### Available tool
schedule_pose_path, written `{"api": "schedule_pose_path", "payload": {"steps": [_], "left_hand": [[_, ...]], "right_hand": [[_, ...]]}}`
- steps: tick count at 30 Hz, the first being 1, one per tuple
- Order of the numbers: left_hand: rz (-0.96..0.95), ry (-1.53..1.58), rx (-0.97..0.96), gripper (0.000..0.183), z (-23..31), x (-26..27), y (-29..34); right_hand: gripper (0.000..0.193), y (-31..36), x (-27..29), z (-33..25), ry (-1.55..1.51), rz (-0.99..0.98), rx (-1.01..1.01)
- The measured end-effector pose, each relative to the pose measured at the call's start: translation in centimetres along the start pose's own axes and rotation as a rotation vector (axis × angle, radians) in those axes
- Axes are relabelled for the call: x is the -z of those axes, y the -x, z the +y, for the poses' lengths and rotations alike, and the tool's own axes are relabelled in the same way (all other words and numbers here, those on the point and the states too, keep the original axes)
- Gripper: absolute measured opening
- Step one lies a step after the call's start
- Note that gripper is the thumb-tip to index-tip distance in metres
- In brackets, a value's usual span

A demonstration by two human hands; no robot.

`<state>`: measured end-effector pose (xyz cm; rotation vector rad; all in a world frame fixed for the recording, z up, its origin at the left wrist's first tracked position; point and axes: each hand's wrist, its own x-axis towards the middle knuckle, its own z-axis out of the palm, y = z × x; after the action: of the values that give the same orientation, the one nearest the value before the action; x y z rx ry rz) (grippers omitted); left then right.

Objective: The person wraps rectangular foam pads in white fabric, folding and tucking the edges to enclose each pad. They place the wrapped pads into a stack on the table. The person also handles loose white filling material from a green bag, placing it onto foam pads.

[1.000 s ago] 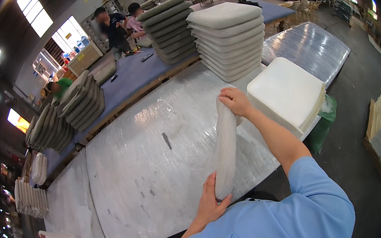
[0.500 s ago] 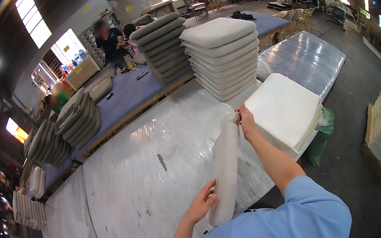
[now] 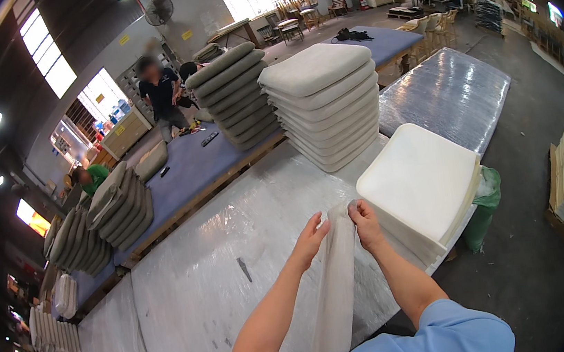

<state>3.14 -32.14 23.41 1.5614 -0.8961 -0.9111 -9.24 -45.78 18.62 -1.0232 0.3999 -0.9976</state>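
A pale grey fabric-covered cushion (image 3: pixel 335 278) stands on edge in front of me, its narrow side up and its near end against my blue shirt. At its far end, my right hand (image 3: pixel 366 225) pinches the fabric at the corner. My left hand (image 3: pixel 309 242) is at the opposite side of that end, fingers stretched out and apart, close to or touching the fabric. The cushion's broad faces are mostly hidden from this angle. To the right lies a stack of white foam seat pads (image 3: pixel 418 178).
The plastic-wrapped table (image 3: pixel 197 290) carries a tall stack of light grey cushions (image 3: pixel 317 71). Darker cushion stacks (image 3: pixel 231 98) stand on a blue table (image 3: pixel 190 165) behind. A green sack (image 3: pixel 486 212) hangs at the right edge. Two people (image 3: pixel 160 96) work at the far left.
My left hand has moved from the cushion's near side up to its far end. The right hand and that end have come closer to me. The view has shifted slightly.
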Motion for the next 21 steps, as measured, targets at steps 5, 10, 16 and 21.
{"api": "schedule_pose_path", "payload": {"steps": [5,10,16,21], "left_hand": [[-0.277,0.032,-0.012,0.074,3.0,-2.9,-4.8],[-0.267,-0.240,-0.021,0.063,3.6,-5.3,-5.4],[-0.067,-0.333,-0.108,0.069,1.9,-6.1,-3.8],[-0.134,-0.311,-0.054,0.065,3.1,-6.7,-4.0]], "right_hand": [[0.026,-0.8,1.2,-1.7,0.130,0.041,-0.002],[0.045,-2.5,0.0,-2.9,0.219,0.184,-0.021],[0.052,-3.5,-1.2,-3.1,0.818,0.205,0.126],[0.053,-4.3,-0.3,-3.0,0.905,0.244,0.126]]}}
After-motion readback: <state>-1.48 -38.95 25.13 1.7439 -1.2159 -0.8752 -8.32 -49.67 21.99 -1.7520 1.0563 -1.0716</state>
